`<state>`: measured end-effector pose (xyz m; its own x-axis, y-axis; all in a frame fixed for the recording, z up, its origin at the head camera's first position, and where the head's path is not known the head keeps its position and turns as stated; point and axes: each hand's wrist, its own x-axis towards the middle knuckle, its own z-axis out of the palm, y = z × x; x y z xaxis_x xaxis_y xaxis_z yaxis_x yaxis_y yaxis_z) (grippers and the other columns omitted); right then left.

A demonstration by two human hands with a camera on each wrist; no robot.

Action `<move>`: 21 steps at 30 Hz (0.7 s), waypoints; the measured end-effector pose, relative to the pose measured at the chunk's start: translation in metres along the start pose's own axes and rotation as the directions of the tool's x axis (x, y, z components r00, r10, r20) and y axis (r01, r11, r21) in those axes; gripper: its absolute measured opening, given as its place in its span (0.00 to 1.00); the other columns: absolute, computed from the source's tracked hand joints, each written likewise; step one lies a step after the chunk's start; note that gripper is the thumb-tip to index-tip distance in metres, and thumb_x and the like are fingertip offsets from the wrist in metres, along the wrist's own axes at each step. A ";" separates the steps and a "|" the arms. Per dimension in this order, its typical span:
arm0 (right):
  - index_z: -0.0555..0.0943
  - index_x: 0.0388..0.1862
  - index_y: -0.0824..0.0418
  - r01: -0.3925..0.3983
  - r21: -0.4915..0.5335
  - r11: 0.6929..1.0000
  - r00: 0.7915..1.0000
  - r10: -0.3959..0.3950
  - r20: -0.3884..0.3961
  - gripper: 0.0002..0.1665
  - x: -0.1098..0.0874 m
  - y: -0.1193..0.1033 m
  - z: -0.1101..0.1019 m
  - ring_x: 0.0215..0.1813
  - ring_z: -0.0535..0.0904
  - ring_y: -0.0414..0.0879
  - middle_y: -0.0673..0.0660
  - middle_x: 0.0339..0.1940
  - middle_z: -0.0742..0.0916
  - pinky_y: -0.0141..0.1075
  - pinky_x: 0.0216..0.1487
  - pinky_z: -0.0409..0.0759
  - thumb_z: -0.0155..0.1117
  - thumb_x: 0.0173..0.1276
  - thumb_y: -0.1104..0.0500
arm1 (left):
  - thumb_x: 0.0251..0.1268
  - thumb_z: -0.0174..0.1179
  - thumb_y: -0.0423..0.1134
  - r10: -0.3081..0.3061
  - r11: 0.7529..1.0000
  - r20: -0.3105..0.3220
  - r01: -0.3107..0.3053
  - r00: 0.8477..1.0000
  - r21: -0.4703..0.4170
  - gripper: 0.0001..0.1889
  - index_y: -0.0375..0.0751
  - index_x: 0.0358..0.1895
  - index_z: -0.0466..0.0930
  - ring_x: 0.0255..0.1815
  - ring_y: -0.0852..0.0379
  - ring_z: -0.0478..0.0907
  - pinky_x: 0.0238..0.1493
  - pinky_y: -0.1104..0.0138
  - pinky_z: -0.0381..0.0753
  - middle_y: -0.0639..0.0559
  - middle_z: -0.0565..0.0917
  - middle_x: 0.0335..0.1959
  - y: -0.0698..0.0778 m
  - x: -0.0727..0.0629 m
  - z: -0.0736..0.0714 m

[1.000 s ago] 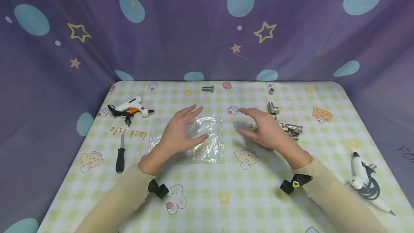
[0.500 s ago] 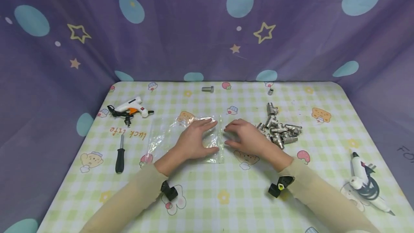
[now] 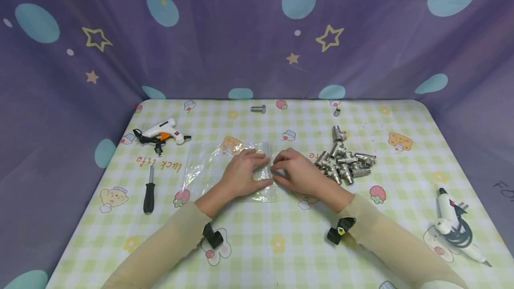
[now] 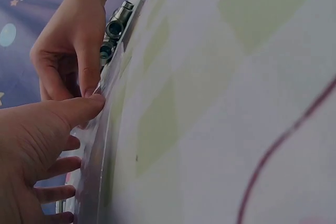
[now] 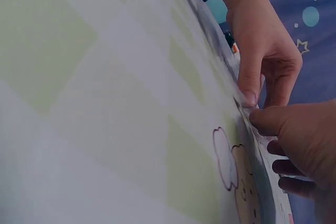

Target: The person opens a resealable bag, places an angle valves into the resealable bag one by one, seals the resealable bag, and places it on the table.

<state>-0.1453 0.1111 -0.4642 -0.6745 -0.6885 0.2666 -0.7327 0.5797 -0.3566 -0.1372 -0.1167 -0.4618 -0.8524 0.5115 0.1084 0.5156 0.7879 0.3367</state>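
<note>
A clear plastic zip bag (image 3: 205, 168) lies flat in the middle of the table. My left hand (image 3: 242, 174) rests on its right end, fingers spread and thumb at the edge. My right hand (image 3: 299, 174) pinches the bag's right edge between thumb and fingertips, facing the left hand. In the left wrist view, the thumb of the left hand (image 4: 31, 140) meets the right hand (image 4: 71, 40) at the plastic. Seen from the right wrist, the left hand (image 5: 265, 45) has its thumb pressed down beside the right hand (image 5: 310, 140). Several silvery T-shaped connectors (image 3: 347, 158) lie just right of the right hand.
A screwdriver (image 3: 149, 195) and a white glue gun (image 3: 160, 130) with a black cord lie on the left. Another glue gun (image 3: 455, 226) is at the right edge. Toward the back are a bolt (image 3: 259, 109) and a small metal piece (image 3: 337, 112).
Both hands have come down and together at the bag's right edge; the right hand moved left, off the connectors. That edge now sits slightly further left under the fingers.
</note>
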 end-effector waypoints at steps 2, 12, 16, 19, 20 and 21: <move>0.93 0.46 0.56 0.013 0.000 1.000 1.000 -0.013 -0.010 0.11 0.000 0.001 0.002 0.52 0.83 0.47 0.53 0.49 0.90 0.40 0.58 0.87 0.78 0.68 0.54 | 0.60 0.75 0.61 0.007 1.000 -0.014 -0.007 1.000 0.000 0.31 0.47 0.62 0.89 0.73 0.41 0.78 0.76 0.46 0.76 0.49 0.87 0.66 0.000 0.000 0.001; 0.93 0.47 0.57 0.037 0.011 0.999 0.999 -0.036 -0.027 0.12 0.003 0.004 0.004 0.52 0.85 0.48 0.52 0.50 0.93 0.41 0.60 0.86 0.78 0.68 0.54 | 0.57 0.79 0.55 0.014 0.996 -0.071 -0.021 0.997 -0.088 0.23 0.47 0.51 0.94 0.65 0.44 0.82 0.70 0.45 0.78 0.52 0.93 0.54 0.002 0.002 0.001; 0.93 0.47 0.58 0.044 0.015 0.999 0.999 -0.043 -0.021 0.13 0.004 0.004 0.004 0.52 0.85 0.48 0.53 0.49 0.94 0.41 0.58 0.87 0.78 0.68 0.53 | 0.55 0.81 0.51 0.014 0.988 -0.091 -0.028 0.996 -0.151 0.19 0.48 0.48 0.95 0.64 0.42 0.84 0.69 0.42 0.78 0.54 0.94 0.47 0.003 0.003 0.001; 0.94 0.47 0.58 0.046 0.014 0.999 0.999 -0.046 -0.012 0.13 0.005 0.005 0.004 0.51 0.85 0.49 0.53 0.48 0.94 0.41 0.57 0.87 0.78 0.68 0.53 | 0.54 0.82 0.49 0.010 0.985 -0.096 -0.026 0.995 -0.171 0.18 0.49 0.47 0.95 0.62 0.42 0.85 0.68 0.42 0.79 0.54 0.95 0.45 0.003 0.004 0.001; 0.94 0.47 0.58 0.046 0.010 0.999 0.999 -0.046 -0.010 0.13 0.005 0.005 0.004 0.51 0.85 0.49 0.53 0.48 0.93 0.41 0.57 0.87 0.79 0.68 0.52 | 0.54 0.82 0.49 0.010 0.985 -0.093 -0.025 0.996 -0.169 0.17 0.49 0.47 0.95 0.61 0.43 0.85 0.67 0.43 0.79 0.54 0.95 0.44 0.003 0.004 0.001; 0.94 0.47 0.58 0.045 0.007 0.999 0.999 -0.045 -0.007 0.14 0.005 0.006 0.004 0.51 0.85 0.49 0.53 0.49 0.93 0.41 0.57 0.87 0.79 0.68 0.51 | 0.54 0.82 0.49 0.010 0.986 -0.088 -0.024 0.996 -0.166 0.17 0.50 0.46 0.95 0.60 0.44 0.85 0.66 0.44 0.79 0.54 0.95 0.44 0.003 0.004 0.001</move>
<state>-0.1527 0.1091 -0.4684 -0.6416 -0.7106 0.2889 -0.7615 0.5449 -0.3510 -0.1393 -0.1118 -0.4610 -0.8518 0.4869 0.1931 0.5143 0.7075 0.4847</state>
